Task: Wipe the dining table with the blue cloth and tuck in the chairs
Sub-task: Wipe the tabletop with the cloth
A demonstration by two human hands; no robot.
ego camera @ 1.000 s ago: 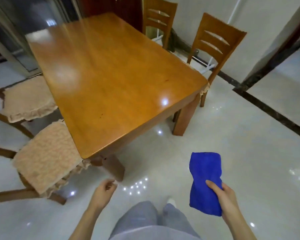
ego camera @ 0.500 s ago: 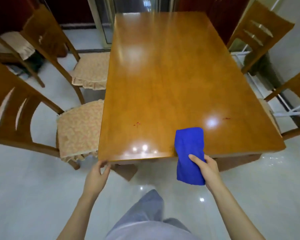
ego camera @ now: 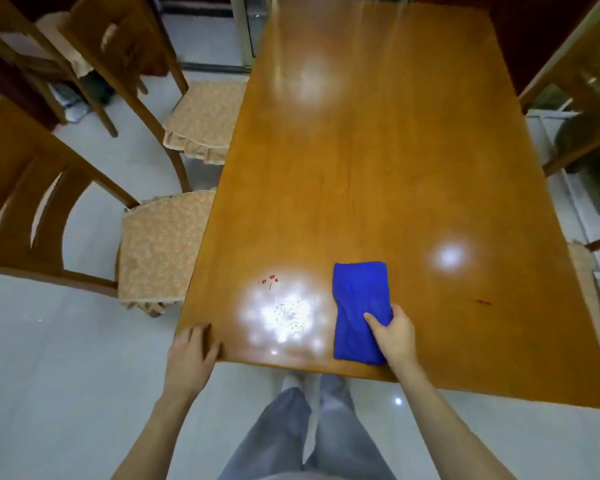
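Observation:
The wooden dining table (ego camera: 378,161) fills the middle of the head view. A folded blue cloth (ego camera: 355,299) lies flat on its near end. My right hand (ego camera: 394,336) grips the cloth's near right part, thumb on top. My left hand (ego camera: 191,355) rests on the table's near left corner with fingers straight. Small red marks (ego camera: 269,280) and dark specks sit left of the cloth, and another red mark (ego camera: 483,302) lies to its right. Two cushioned wooden chairs stand pulled out on the left, the near chair (ego camera: 66,216) and the far chair (ego camera: 187,109).
Two more wooden chairs stand on the right, one at the far right (ego camera: 582,84) and a cushion edge (ego camera: 586,292) beside the table's right side. Another chair (ego camera: 25,53) stands at the back left. My legs are by the table's near edge on glossy white floor (ego camera: 49,393).
I stepped up to the table's near end. My right hand brought the blue cloth from the air down flat onto the tabletop. My left hand came to rest on the near left corner.

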